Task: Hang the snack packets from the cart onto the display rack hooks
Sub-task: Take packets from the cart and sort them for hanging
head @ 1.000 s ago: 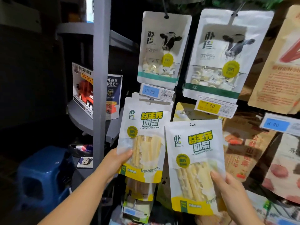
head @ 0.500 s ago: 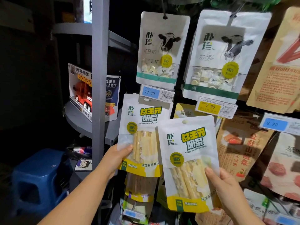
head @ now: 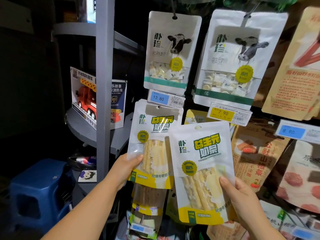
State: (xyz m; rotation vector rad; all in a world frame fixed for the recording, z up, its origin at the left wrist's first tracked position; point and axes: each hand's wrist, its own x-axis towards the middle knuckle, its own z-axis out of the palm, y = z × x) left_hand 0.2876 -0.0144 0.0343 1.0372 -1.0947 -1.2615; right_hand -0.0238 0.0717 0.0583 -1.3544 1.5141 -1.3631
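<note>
Just below the 13.80 price tag (head: 160, 98), gripped at the lower left edge by the left hand (head: 127, 168), thumb on the front and fingers behind: a snack packet (head: 152, 146), top edge tucked right under that tag, apparently on a hook, though hard to confirm. Liable to swing or slip off if tugged downward or released abruptly; liable too to knock the tag askew if shoved upward. Below and right of the tag, pinched near the bottom right corner by the right hand (head: 242, 200), thumb across the clear window: a second packet (head: 200, 170) of the same kind, overlapping the right edge of the first, tilted slightly, not yet on any hook. Easy to miss the hook here, with the small hang hole (head: 198, 127) up at the top edge, far from the grip, and floppy-looking film; apt to crease, or tear at the hole if forced. Apt also to drag the first packet off while sliding in front of it. In looks, both alike: flat glossy pouches, white above, yellow band along the bottom, green-and-yellow lettering, round yellow badge, clear window showing pale cream sticks. Thin, light and probably slippery to handle.
</note>
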